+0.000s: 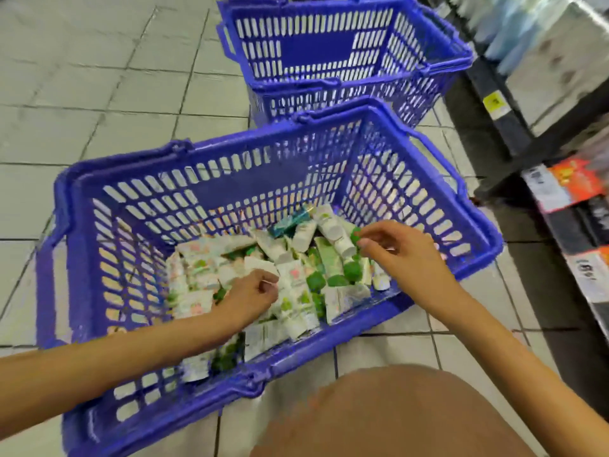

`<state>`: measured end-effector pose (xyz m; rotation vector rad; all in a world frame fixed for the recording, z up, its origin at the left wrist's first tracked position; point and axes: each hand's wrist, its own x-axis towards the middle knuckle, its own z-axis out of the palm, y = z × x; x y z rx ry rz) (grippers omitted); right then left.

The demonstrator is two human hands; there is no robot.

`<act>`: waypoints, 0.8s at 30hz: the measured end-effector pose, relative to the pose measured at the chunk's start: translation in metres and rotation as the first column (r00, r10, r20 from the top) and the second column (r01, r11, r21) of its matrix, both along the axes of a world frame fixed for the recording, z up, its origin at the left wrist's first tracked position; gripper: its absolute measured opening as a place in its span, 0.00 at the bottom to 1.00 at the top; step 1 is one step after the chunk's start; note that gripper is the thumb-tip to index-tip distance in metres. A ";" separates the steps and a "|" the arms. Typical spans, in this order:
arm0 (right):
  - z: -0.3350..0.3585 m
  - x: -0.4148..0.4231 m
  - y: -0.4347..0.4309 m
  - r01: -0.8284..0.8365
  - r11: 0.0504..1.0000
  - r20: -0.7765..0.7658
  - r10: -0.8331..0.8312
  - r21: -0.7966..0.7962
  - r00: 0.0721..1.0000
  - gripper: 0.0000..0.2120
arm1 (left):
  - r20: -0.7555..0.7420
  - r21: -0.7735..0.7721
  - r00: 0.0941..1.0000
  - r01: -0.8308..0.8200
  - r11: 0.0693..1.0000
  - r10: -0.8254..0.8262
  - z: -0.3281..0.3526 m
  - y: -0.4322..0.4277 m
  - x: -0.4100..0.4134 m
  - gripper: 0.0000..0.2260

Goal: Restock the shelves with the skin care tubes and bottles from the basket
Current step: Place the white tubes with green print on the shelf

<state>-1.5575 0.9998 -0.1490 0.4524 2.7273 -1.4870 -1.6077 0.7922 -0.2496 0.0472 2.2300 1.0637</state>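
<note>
Nearest, below both hands, a bent knee [395, 417] fills the edge. From there, the right hand [403, 255] pinches a green-capped tube [355, 233] by its cap, thumb against finger. The left hand [250, 298] is curled on the pile of tubes [296, 285]; I cannot tell if it holds one. Around both grips stands the blue basket [230, 189], and the shelves [507, 133] are well to the right. A pinch on the cap alone may slip, so the tube could fall back among the others.

Left hand [253, 299] and right hand [402, 255] are down among white tubes [329, 223] in a blue basket [108, 324] on tiled floor [99, 77].
</note>
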 end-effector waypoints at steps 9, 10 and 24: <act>-0.034 -0.056 -0.001 -0.177 0.984 0.443 0.158 0.001 0.883 0.12 | 0.277 -0.310 0.753 -0.518 0.797 0.597 -0.031 0.062 0.020 0.31; -0.037 -0.061 -0.005 -0.189 0.981 0.496 0.183 -0.039 0.849 0.13 | 0.274 -0.361 0.748 -0.502 0.786 0.604 -0.028 0.065 0.017 0.30; -0.094 -0.107 -0.049 -0.303 0.941 0.904 0.253 -0.148 0.345 0.08 | 0.787 0.113 0.189 -0.980 0.164 0.587 0.039 -0.026 -0.059 0.06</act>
